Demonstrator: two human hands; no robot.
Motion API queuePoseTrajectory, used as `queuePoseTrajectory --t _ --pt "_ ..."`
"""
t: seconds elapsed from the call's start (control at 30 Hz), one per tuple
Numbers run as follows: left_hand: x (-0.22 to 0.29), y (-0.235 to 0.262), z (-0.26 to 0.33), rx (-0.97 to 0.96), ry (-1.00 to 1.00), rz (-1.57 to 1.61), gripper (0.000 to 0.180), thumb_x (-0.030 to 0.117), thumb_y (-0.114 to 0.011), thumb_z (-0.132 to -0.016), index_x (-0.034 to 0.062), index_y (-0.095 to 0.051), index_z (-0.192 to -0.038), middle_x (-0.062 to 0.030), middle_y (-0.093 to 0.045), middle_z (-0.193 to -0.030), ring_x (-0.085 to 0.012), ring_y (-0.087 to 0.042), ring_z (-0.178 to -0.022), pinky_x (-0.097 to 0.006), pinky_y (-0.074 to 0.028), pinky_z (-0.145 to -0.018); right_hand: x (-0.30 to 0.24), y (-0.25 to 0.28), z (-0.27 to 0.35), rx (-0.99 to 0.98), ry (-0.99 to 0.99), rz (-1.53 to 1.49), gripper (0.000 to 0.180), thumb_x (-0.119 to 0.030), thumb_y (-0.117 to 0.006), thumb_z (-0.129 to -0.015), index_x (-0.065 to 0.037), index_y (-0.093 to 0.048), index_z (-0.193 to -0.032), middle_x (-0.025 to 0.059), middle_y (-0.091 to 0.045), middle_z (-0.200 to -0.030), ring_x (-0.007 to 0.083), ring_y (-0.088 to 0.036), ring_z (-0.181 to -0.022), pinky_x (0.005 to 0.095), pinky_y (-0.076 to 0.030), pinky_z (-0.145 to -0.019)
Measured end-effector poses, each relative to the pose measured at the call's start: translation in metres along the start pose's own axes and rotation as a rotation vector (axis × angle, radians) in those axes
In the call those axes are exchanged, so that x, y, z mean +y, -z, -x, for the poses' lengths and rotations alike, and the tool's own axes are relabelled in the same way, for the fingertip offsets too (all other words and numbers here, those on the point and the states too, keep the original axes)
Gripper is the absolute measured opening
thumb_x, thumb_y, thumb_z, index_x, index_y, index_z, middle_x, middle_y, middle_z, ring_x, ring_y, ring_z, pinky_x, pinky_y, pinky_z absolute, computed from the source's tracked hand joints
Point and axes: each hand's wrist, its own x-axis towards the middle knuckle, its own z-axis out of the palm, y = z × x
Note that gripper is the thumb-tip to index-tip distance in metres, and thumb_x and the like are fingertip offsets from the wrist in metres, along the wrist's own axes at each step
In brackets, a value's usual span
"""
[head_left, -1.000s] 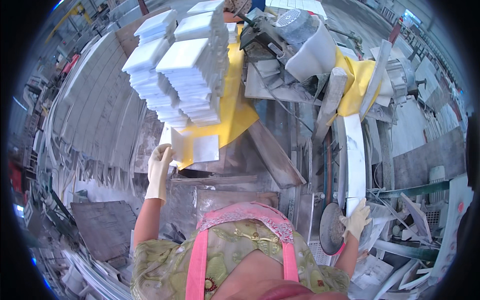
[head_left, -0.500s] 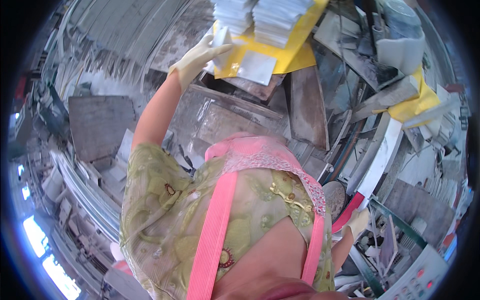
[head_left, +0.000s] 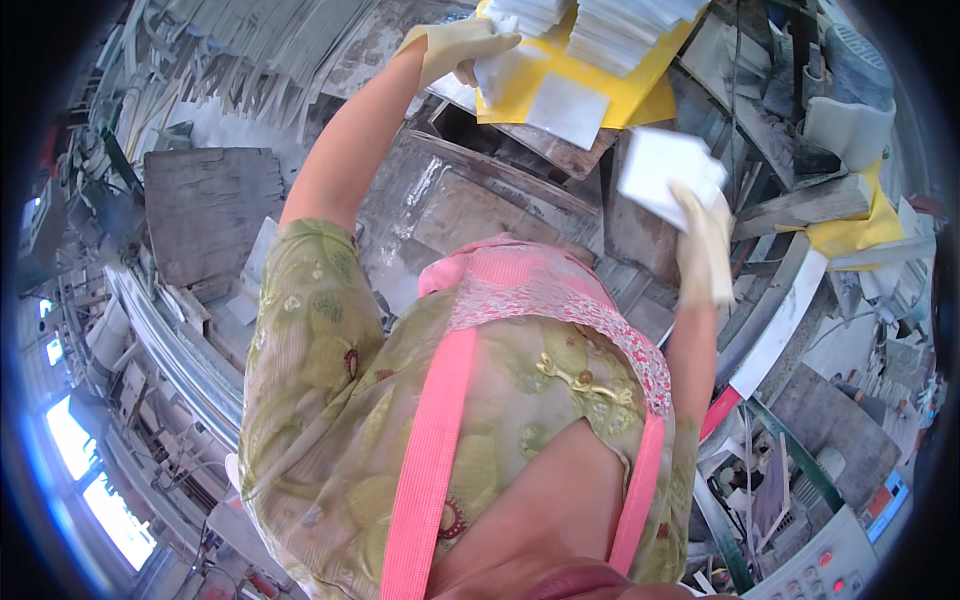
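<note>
My left hand [head_left: 455, 45], in a pale glove, reaches up and grips a white square tile [head_left: 503, 72] at the edge of the yellow sheet [head_left: 530, 100]. Stacks of white tiles [head_left: 625, 25] stand on that sheet, and one loose tile [head_left: 568, 110] lies flat near its lower edge. My right hand [head_left: 705, 245], also gloved, holds another white tile [head_left: 668, 175] up in the air to the right of the sheet. My green top and pink apron straps fill the lower middle.
A wet grey stone slab [head_left: 470, 200] lies under the yellow sheet. A dark board [head_left: 205, 210] sits at the left. A long white strip [head_left: 785, 320] and metal machine parts [head_left: 800, 100] crowd the right. A grey control panel [head_left: 830, 560] is at the lower right.
The view has tilted down toward my body. My right hand has risen from low on the right and now holds a white tile. My left hand stays at the tiles on the yellow sheet.
</note>
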Motion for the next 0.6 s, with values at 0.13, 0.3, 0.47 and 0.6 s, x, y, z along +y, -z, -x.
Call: queuePoseTrajectory --t 0.13,0.3,0.47,0.6 --pt "-0.006 0.004 0.012 -0.069 -0.106 0.187 0.067 0.061 -0.056 -0.095 -0.0022 -0.065 -0.116 -0.0168 -0.07 -0.1 -0.0243 -0.071 -0.08 -0.034 -0.057 -0.069 -0.009 -0.106 -0.057 -0.14 0.074 -0.078 0.042 -0.016 -0.071 -0.086 0.004 -0.067 -0.123 0.0123 -0.071 -0.115 0.0224 -0.067 -0.106 0.0341 -0.049 -0.096" --pt "-0.012 0.002 -0.005 -0.025 -0.073 0.089 0.063 0.059 -0.054 -0.099 -0.0023 -0.067 -0.108 -0.0129 -0.068 -0.091 -0.0212 -0.068 -0.075 -0.035 -0.055 -0.066 -0.013 -0.169 -0.1 -0.118 0.036 0.221 0.035 -0.024 -0.069 -0.084 0.002 -0.071 -0.108 0.0189 -0.073 -0.103 0.0316 -0.069 -0.097 0.0402 -0.052 -0.087" --pt "-0.014 0.003 -0.007 -0.085 -0.15 0.085 0.066 0.06 -0.053 -0.098 -0.0032 -0.067 -0.108 -0.0131 -0.068 -0.091 -0.0195 -0.063 -0.072 -0.035 -0.051 -0.06 -0.008 -0.194 -0.116 -0.199 0.088 0.291 0.036 -0.026 -0.065 -0.081 0.003 -0.07 -0.102 0.0264 -0.072 -0.1 0.0388 -0.07 -0.095 0.0448 -0.053 -0.086" --pt "-0.015 0.002 0.0 -0.037 -0.143 0.079 0.066 0.061 -0.053 -0.098 -0.0006 -0.067 -0.117 -0.0109 -0.068 -0.091 -0.0195 -0.063 -0.072 -0.034 -0.051 -0.061 -0.002 -0.212 -0.121 -0.175 0.13 0.6 0.047 -0.025 -0.064 -0.08 -0.001 -0.063 -0.121 0.0321 -0.07 -0.104 0.0424 -0.069 -0.101 0.049 -0.054 -0.089"
